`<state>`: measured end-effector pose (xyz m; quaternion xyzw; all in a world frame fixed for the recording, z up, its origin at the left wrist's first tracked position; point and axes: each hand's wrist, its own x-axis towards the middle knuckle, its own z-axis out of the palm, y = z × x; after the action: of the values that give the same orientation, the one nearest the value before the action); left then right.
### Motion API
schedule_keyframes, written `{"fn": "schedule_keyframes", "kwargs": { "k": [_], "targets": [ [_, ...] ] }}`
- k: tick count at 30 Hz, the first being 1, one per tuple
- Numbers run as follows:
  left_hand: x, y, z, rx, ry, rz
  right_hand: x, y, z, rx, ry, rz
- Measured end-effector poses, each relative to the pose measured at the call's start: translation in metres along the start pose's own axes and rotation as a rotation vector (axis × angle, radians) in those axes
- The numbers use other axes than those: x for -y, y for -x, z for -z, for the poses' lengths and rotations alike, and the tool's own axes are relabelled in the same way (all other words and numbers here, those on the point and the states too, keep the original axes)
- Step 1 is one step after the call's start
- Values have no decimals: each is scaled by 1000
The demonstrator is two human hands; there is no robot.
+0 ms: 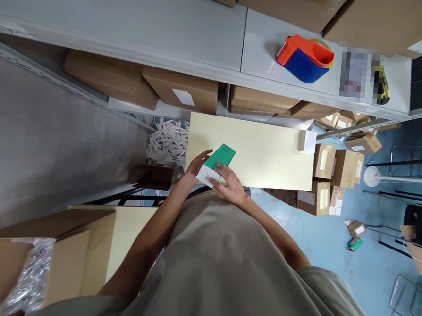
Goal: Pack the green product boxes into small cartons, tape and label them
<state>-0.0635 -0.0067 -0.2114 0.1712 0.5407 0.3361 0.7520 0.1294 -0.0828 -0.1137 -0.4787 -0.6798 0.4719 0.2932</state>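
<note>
Both my hands hold a small flat box (218, 162), green on its far part and white at the near end, over the near left corner of a pale yellow table (270, 153). My left hand (195, 165) grips the box's left edge with the fingers curled around it. My right hand (231, 184) closes on the white near end, fingers pressed on top.
A small white-and-brown carton (306, 140) stands at the table's far right corner. A grey shelf (151, 26) above carries an orange-and-blue tape dispenser (306, 58). Cardboard boxes (181, 92) sit beneath it and on the blue floor to the right. An open carton (35, 261) with plastic wrap is at lower left.
</note>
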Motion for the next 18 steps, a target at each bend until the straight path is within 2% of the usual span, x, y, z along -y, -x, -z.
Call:
{"fn": "schedule_keyframes", "kwargs": {
  "k": [3,7,11,14,18],
  "targets": [
    [7,3,-8,-34,35,70,-2,0,8,-83,100,16],
    [4,10,-14,-66,45,103,-4,-16,28,-432,167,-39],
    [-10,23,-17,-89,5,-15,-19,-47,60,-668,86,-181],
    [-22,32,-24,-75,-60,-123,-40,-68,85,-708,121,-398],
    [-31,36,-38,-15,-147,-171,-64,-86,107,-557,248,-620]
  ]
}}
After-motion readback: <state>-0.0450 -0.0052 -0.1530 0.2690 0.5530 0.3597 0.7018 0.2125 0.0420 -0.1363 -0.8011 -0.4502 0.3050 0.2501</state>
